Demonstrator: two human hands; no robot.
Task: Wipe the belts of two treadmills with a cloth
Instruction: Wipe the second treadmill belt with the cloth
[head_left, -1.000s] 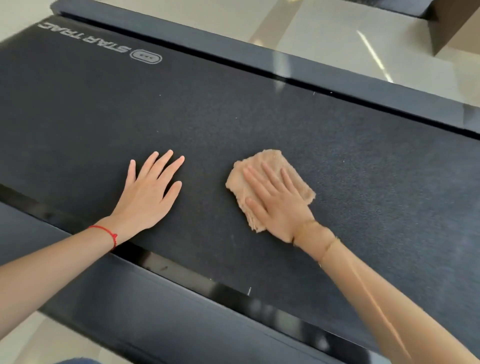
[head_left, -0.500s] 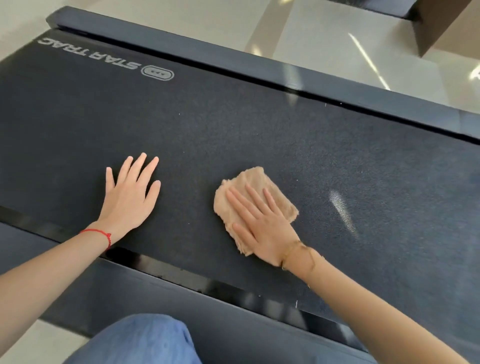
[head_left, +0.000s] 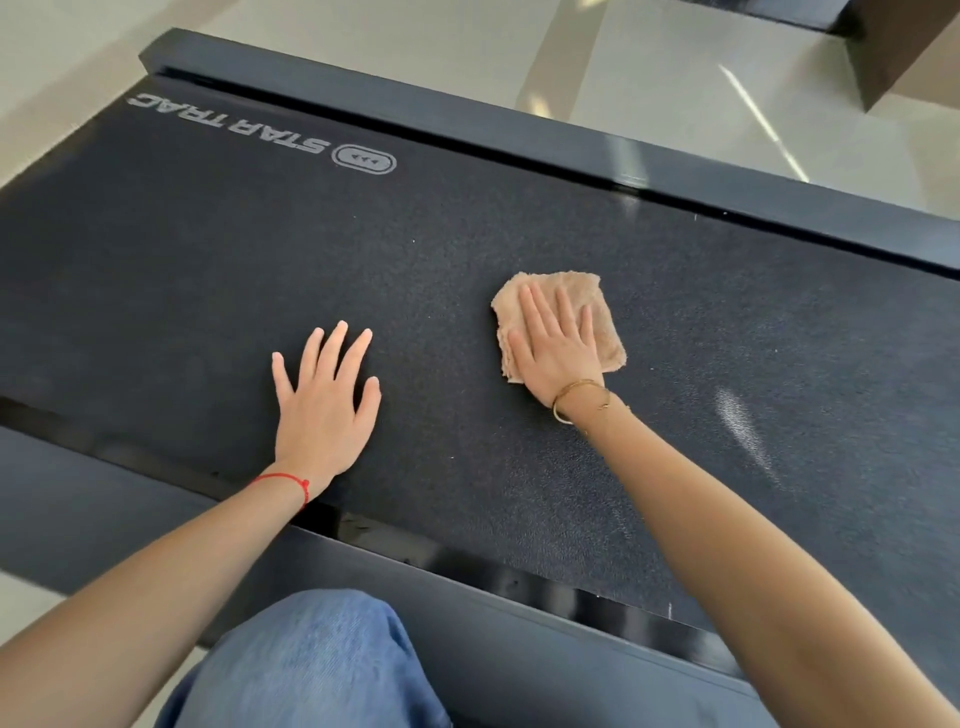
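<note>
I log wiping under way on one belt (head_left: 519, 467): right hand (head_left: 558, 345) presses cloth (head_left: 605, 322) mid-belt with flat fingers, left hand (head_left: 324, 410) splayed flat beside; second treadmill seemingly untouched.

The person is wearing a red string bracelet (head_left: 291, 480), a thin gold bangle (head_left: 576, 397), blue jeans (head_left: 306, 665), with bare forearms.
</note>
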